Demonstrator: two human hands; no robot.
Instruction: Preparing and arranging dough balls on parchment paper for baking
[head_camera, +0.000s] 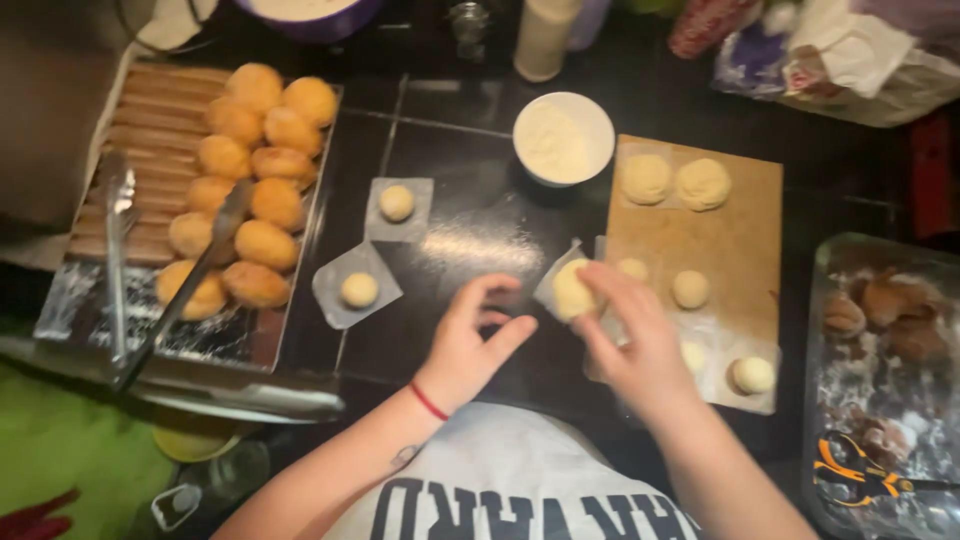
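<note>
Far left, tray: a metal tray (290, 300) lined with foil holds a pile of golden fried buns (255, 190); tongs (118, 260) lie along its left side and a second utensil's handle (195, 280) crosses the buns.
Left of centre, counter: two small dough balls, each on its own plastic square, one at upper centre-left (397, 203) and one just below it (359, 290).
Left hand: the left hand (468, 345) hovers mid-frame with fingers curled and spread, gripping nothing, close to the dough piece but apart from it.
Upper centre: a white bowl of flour (562, 140) stands just beside the board's top left corner.
Right hand: the right hand (630, 335) pinches the dough piece (572, 290) on its plastic sheet, at the board's left edge in the middle of the frame.
Step, as judged: one portion looks to be lifted or shaped on its sheet; the free hand would need to come in and steady or peel the plastic.
Right of centre: a wooden board (730, 240) carries two larger dough rounds (675, 182) at its top and smaller balls (690, 288) lower down.
Far right: a glass dish (830, 300) holds browned filling, with orange-handled scissors (855, 475) at its lower end.
Surface and room: dark, glossy tiled counter (470, 230); dim light, with bags and bottles blurred along the top edge.
</note>
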